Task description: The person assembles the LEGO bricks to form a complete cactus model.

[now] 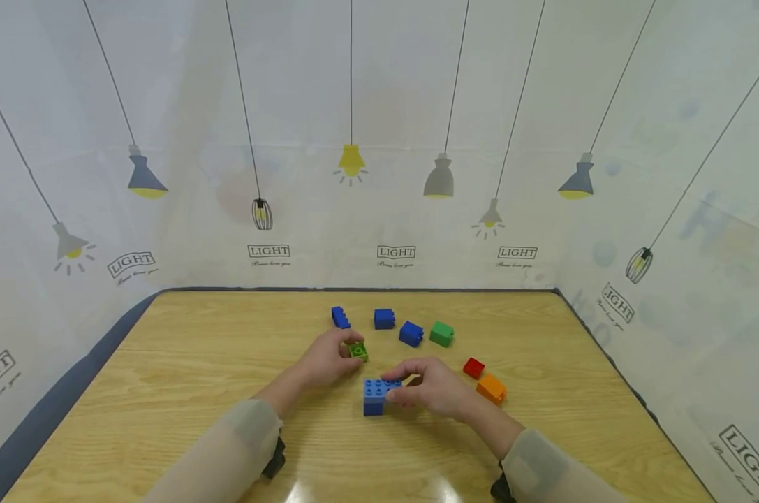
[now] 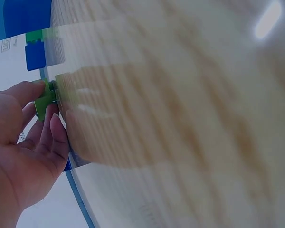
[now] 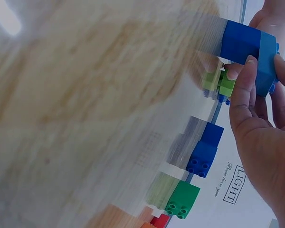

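Note:
Between thumb and fingers my left hand (image 1: 330,358) pinches a small lime green toy building brick (image 1: 358,351); in the left wrist view the lime brick (image 2: 44,102) has its studs toward the tabletop. My right hand (image 1: 438,391) grips a light blue brick (image 1: 374,391) by its sides, thumb on the near side. This light blue brick sits on top of a dark blue brick (image 1: 373,408), studs up. In the right wrist view the dark blue brick (image 3: 240,40) is close at the tabletop. The left hand is just behind and left of this stack.
Behind the hands on the wooden table (image 1: 184,391) lie a blue brick (image 1: 340,317), two more blue bricks (image 1: 384,319) and a green brick (image 1: 442,334). To the right are a red brick (image 1: 473,368) and an orange brick (image 1: 491,389). Lamp-patterned cloth walls (image 1: 304,175) surround the table.

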Available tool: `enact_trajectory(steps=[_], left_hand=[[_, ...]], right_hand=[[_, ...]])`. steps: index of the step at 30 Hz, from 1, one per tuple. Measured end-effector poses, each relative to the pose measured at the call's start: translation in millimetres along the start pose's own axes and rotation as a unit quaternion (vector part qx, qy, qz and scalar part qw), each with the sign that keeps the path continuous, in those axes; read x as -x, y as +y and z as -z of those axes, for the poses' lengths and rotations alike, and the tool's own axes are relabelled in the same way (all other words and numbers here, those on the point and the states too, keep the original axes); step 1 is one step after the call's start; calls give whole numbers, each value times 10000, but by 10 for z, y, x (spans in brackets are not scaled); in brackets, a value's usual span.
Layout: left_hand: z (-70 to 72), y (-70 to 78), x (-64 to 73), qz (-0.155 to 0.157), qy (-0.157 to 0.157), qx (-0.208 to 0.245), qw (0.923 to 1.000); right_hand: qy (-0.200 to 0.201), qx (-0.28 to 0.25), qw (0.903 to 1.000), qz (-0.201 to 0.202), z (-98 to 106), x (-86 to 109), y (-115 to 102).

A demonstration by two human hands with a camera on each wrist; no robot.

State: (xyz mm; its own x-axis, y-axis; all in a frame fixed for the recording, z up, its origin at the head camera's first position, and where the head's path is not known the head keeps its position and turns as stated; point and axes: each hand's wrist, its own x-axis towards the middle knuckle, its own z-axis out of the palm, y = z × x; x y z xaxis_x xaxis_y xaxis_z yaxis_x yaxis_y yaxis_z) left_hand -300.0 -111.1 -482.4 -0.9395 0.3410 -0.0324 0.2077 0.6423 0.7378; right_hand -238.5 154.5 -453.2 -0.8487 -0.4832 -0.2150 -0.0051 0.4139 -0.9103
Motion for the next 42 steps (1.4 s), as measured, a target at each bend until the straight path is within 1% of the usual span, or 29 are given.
enact_trajectory(steps=[7,16,22,25,30,32,38,42], left_hand=[[-5,-24,25,41,-24,59,10000],[26,-28,110,161,105,407,9990],[62,46,199,200,268,894,9954],[76,79,234,81,343,1094,9934],[102,113,285,-211,417,1084,9930],[110,120,310,-279,414,1091,9928],[121,141,403,-431,401,1310,9896],[120,171,462,-548,466,1313,9887]], right_hand=[[-30,-15,10000,20,-7,8,5],[-22,-30,10000,16,-11,10,10],[29,-26,10000,-12,-8,7,5],[43,-28,10000,-22,-5,2,9],[39,2,10000,-27,4,-7,14],[43,26,10000,-38,6,-8,10],[34,43,10000,-30,2,1,-3],[31,15,10000,14,-1,9,-7]])
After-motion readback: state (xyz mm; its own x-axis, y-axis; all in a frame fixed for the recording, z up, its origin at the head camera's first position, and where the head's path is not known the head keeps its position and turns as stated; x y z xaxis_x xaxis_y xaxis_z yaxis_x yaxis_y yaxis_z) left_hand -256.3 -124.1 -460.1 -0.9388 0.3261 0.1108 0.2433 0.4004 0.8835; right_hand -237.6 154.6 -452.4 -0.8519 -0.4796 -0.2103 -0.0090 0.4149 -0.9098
